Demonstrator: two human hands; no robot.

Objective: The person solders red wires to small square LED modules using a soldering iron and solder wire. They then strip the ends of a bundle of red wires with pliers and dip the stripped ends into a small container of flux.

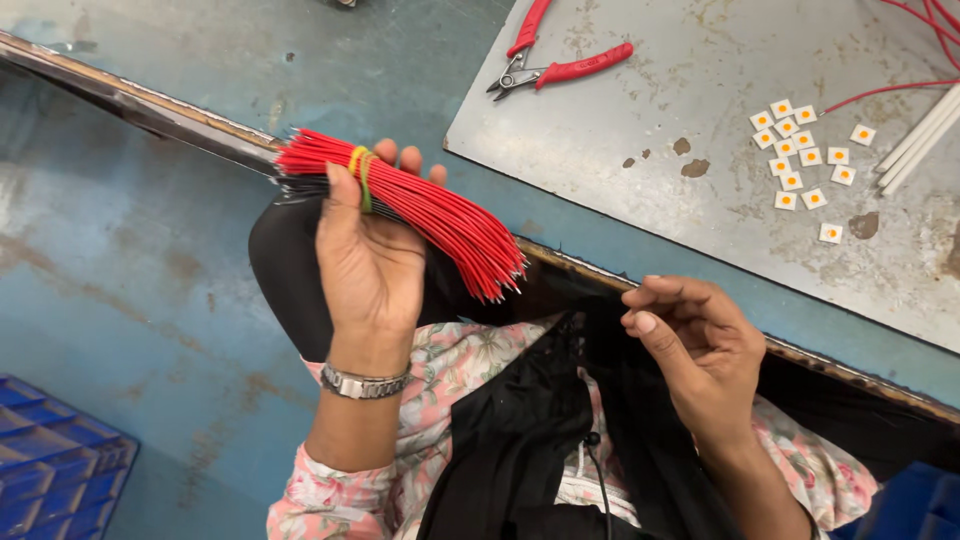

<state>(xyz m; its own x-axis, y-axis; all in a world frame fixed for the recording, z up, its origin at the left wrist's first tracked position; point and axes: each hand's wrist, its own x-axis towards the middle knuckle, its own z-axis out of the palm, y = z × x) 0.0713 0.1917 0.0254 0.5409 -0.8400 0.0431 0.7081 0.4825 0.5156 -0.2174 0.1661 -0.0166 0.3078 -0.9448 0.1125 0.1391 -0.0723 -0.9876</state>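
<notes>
Pliers (560,62) with red handles lie at the top of the frame on the grey plate (700,120), small white squares (800,160) at upper right, while I see my left hand (370,260) closed around the red wire bundle (410,205) at centre-left and my right hand (695,345) pinched shut, empty as far as I can tell

One bundle of red wires (410,205), one pair of red-handled pliers (560,62), twelve small white square chips with orange centres (800,160), three white tubes (920,140).
</notes>
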